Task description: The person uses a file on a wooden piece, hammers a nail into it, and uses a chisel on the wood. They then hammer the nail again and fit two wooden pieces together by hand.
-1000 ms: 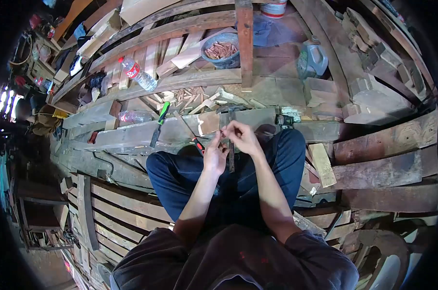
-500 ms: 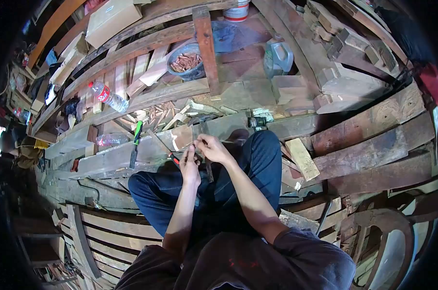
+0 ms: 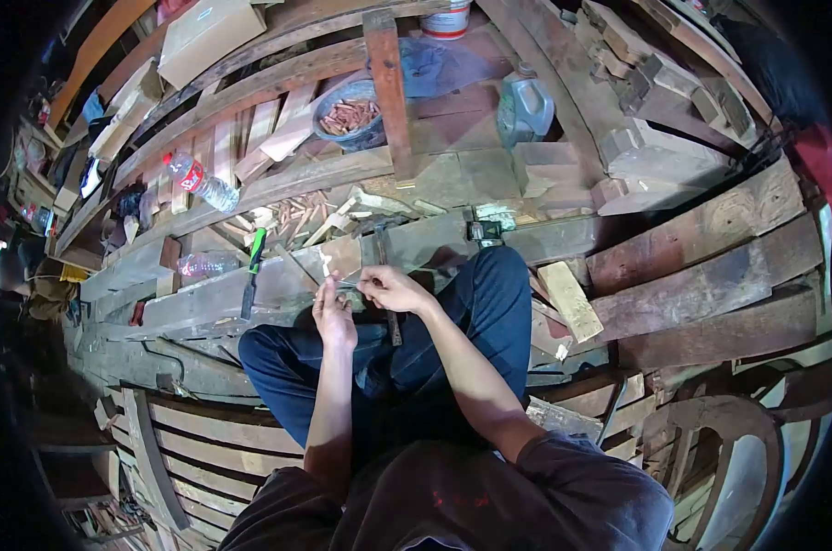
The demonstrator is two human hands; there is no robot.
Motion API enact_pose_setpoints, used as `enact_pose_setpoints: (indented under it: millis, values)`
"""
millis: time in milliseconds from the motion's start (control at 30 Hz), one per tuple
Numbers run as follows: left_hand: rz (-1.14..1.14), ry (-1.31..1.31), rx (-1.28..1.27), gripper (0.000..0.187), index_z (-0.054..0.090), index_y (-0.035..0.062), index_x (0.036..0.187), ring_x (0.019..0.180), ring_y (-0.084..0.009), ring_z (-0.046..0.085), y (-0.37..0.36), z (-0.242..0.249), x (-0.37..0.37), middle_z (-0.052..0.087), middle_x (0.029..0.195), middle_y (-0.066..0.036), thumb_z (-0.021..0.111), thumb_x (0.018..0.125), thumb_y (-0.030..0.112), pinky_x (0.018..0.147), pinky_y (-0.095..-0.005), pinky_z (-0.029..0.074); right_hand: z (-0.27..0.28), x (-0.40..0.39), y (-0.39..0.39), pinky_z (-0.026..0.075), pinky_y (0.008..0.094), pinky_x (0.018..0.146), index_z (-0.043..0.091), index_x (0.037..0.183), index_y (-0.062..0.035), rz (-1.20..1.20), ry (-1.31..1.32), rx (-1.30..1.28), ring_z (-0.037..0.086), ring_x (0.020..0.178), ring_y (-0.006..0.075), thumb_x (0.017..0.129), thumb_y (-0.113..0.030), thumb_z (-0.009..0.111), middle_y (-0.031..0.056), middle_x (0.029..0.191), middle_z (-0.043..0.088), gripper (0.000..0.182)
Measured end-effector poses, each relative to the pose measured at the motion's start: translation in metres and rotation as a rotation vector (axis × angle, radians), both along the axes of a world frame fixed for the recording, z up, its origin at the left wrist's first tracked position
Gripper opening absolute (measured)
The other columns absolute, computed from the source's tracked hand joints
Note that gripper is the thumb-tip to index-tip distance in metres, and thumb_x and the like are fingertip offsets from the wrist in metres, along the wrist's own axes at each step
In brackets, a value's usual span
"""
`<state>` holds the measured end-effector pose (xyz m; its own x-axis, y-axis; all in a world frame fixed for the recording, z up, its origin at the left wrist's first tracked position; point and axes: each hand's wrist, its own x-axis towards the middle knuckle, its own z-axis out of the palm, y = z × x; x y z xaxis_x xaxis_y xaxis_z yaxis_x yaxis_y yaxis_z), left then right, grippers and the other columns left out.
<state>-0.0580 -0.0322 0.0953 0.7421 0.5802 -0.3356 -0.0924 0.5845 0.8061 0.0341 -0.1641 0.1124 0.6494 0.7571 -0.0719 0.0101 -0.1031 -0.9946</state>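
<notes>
My left hand (image 3: 333,317) is raised in front of my lap, its thumb and fingertips pinched together. Opposite it, my right hand (image 3: 394,289) is closed, with its fingers pointing towards the left one. Something thin seems to run between the fingertips, too small to name. Behind the hands lies a wooden beam (image 3: 278,286) with a pale brown patch. A dark flat bar (image 3: 395,328) crosses the beam and passes below my right hand. To the left, a green-and-black-handled tool (image 3: 256,253) rests against the beam.
Small wood sticks (image 3: 296,216) lie beyond the beam. A tub (image 3: 350,138) of wood pieces, a red-labelled bottle (image 3: 200,182) and a jug (image 3: 526,106) stand farther back. A wood block (image 3: 570,300) and curved planks (image 3: 691,262) lie at right.
My hands have drawn slightly apart, the left one shifting left. The red-and-black item seen by my left hand earlier no longer shows. The whole view has shifted a little.
</notes>
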Motion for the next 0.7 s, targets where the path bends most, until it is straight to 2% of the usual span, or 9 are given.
enact_pose_setpoints:
  millis: [67,133,267,300,400,500,633,700]
  values:
    - [-0.010,-0.018,0.013,0.032,0.067,0.0120,0.120,0.074,-0.0042,0.042,0.004,-0.002,0.000,0.057,0.096,0.010,0.064,0.098,0.034,0.066,-0.0216,0.035,-0.012,0.002,0.003,0.042,0.0282,0.051,0.056,0.085,-0.0032,0.022,0.011,-0.012,0.052,0.055,0.0090,0.100,-0.019,0.058,-0.0003,0.065,0.054,0.022]
    - [0.003,-0.039,-0.022,0.029,0.068,0.0096,0.117,0.071,-0.0024,0.042,0.005,0.003,0.001,0.065,0.106,0.009,0.066,0.097,0.031,0.064,-0.0211,0.034,-0.008,0.002,0.002,0.042,0.0280,0.051,0.056,0.085,-0.0034,0.038,-0.013,-0.019,0.052,0.056,0.0092,0.100,-0.020,0.057,0.0001,0.065,0.055,0.022]
    - [0.023,-0.001,-0.003,0.031,0.068,0.0100,0.116,0.072,-0.0038,0.040,0.005,0.001,0.000,0.063,0.110,0.009,0.065,0.097,0.034,0.063,-0.0216,0.032,-0.009,0.002,0.002,0.041,0.0267,0.050,0.055,0.084,-0.0039,0.023,0.016,-0.022,0.051,0.055,0.0076,0.099,-0.017,0.058,-0.0011,0.065,0.054,0.020]
    - [-0.002,0.013,0.026,0.034,0.068,0.0122,0.121,0.074,-0.0036,0.040,0.005,0.000,-0.001,0.057,0.099,0.011,0.064,0.098,0.037,0.066,-0.0217,0.033,0.000,-0.001,0.001,0.040,0.0257,0.050,0.055,0.085,-0.0046,0.010,0.087,0.013,0.051,0.056,0.0066,0.099,-0.015,0.058,-0.0018,0.066,0.054,0.018]
    - [0.004,0.026,0.029,0.036,0.067,0.0129,0.122,0.075,-0.0042,0.040,0.003,0.002,-0.001,0.058,0.101,0.011,0.064,0.097,0.039,0.067,-0.0227,0.033,-0.014,0.001,0.004,0.040,0.0251,0.050,0.056,0.086,-0.0050,0.015,0.142,0.084,0.051,0.056,0.0064,0.100,-0.016,0.058,-0.0021,0.065,0.054,0.018]
    - [0.003,0.012,0.006,0.039,0.066,0.0105,0.123,0.074,-0.0038,0.040,0.004,0.000,0.000,0.059,0.104,0.011,0.064,0.097,0.039,0.067,-0.0224,0.034,-0.013,0.001,0.003,0.040,0.0254,0.051,0.058,0.086,-0.0043,0.013,0.090,0.024,0.050,0.056,0.0071,0.099,-0.018,0.059,-0.0012,0.066,0.055,0.019]
    - [-0.004,0.029,0.024,0.042,0.065,0.0100,0.124,0.074,-0.0033,0.041,0.011,-0.007,0.004,0.058,0.098,0.011,0.064,0.097,0.041,0.062,-0.0227,0.032,-0.001,0.000,0.000,0.041,0.0264,0.051,0.057,0.086,-0.0025,0.016,0.054,-0.012,0.050,0.055,0.0083,0.100,-0.019,0.057,-0.0004,0.066,0.055,0.022]
    - [0.004,0.033,0.014,0.038,0.066,0.0098,0.122,0.073,-0.0043,0.039,0.016,-0.009,0.004,0.062,0.107,0.010,0.065,0.096,0.038,0.066,-0.0228,0.033,0.000,0.001,0.000,0.041,0.0263,0.051,0.057,0.085,-0.0022,0.028,0.092,0.016,0.050,0.055,0.0082,0.100,-0.019,0.056,-0.0003,0.066,0.054,0.022]
